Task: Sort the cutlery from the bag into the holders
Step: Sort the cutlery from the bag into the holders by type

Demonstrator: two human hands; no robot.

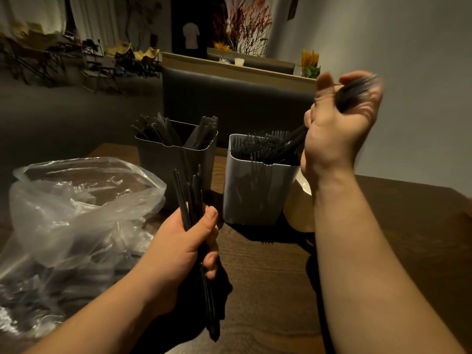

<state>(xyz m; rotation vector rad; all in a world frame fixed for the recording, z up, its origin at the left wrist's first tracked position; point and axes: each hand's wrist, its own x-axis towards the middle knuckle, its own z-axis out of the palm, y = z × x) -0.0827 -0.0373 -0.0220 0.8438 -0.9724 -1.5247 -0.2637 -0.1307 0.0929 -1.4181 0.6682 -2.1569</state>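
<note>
My left hand [187,247] grips a bundle of black plastic cutlery [194,200] upright over the table, handles pointing up. My right hand [339,123], raised and blurred, holds a few black forks [293,141] whose handles slant down over the near grey holder [255,190], which is full of black forks. Behind and left of it stands a second grey holder [168,159] with black knives and other cutlery in two groups. A clear plastic bag [76,213] with more black cutlery inside lies open at the left.
The dark wooden table [268,277] carries everything. A pale dish [305,186] peeks out behind my right wrist. A dark padded seat back [229,98] stands beyond the holders, a grey wall at the right.
</note>
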